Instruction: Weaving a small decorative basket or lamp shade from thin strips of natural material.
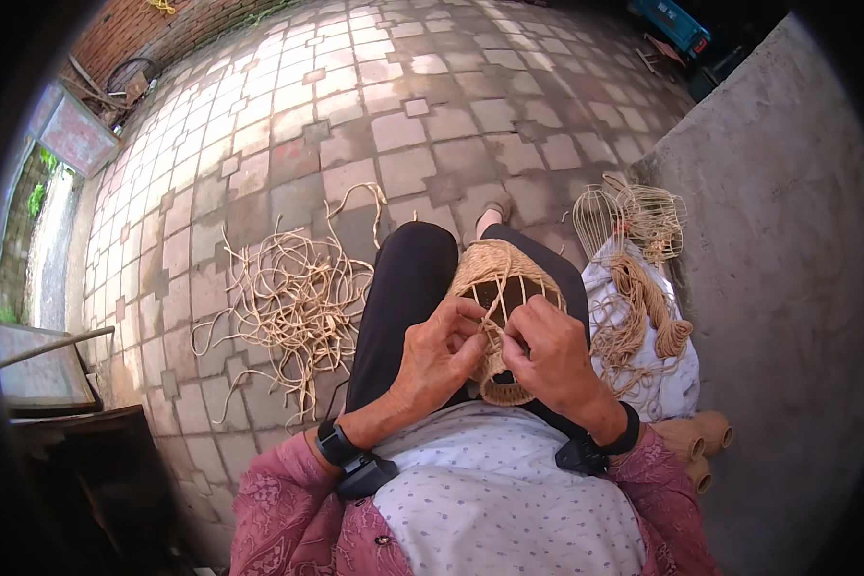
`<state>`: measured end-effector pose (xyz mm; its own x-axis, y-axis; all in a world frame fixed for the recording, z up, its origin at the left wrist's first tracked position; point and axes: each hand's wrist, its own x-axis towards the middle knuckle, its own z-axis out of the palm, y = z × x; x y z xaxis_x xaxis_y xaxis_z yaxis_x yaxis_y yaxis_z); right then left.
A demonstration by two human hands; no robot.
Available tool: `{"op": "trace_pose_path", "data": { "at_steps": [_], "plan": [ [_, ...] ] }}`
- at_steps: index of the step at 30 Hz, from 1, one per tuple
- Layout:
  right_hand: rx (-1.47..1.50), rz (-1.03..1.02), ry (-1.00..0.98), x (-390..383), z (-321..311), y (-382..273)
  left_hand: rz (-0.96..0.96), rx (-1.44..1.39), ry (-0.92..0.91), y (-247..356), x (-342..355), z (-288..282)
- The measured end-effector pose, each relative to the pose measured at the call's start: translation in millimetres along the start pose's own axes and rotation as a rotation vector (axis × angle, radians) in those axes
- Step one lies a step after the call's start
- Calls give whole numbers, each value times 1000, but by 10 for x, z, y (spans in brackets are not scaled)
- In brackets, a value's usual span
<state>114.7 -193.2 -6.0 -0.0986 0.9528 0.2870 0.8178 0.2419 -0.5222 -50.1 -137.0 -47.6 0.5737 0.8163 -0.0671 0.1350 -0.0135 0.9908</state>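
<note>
A tan woven cord basket (497, 261) lies on my lap between my thighs. Its open middle shows pale upright ribs over a dark hollow, and a narrow woven ring (505, 391) forms its near end. My left hand (442, 348) is at the basket's left side, thumb and fingers pinched on a cord (495, 309) by the ribs. My right hand (555, 357) is closed opposite it, its thumb and forefinger pinching at the same cord. The fingertips of both hands nearly meet, and the tips partly hide the cord.
A tangled heap of loose cord (293, 307) lies on the paving at left. To the right, cord hanks (643, 307) rest on a white cloth (677, 384), with wire frames (634, 216) beyond. Several tan woven pieces (708, 432) sit near a grey concrete wall (778, 240).
</note>
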Motion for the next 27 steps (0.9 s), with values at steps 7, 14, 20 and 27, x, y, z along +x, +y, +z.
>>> {"op": "trace_pose_path", "data": {
  "at_steps": [7, 14, 20, 27],
  "plan": [
    [-103, 62, 19, 5, 43, -80, 88, -215, 57, -180, -74, 39],
    [-168, 9, -73, 1, -18, -100, 70, -341, 32, -178, -99, 49],
    [35, -8, -32, 6, -48, -16, 113, -79, 2, -56, 20, -24],
    [264, 205, -47, 47, -147, 117, 323, 174, -217, 17, 226, -161]
  ]
}}
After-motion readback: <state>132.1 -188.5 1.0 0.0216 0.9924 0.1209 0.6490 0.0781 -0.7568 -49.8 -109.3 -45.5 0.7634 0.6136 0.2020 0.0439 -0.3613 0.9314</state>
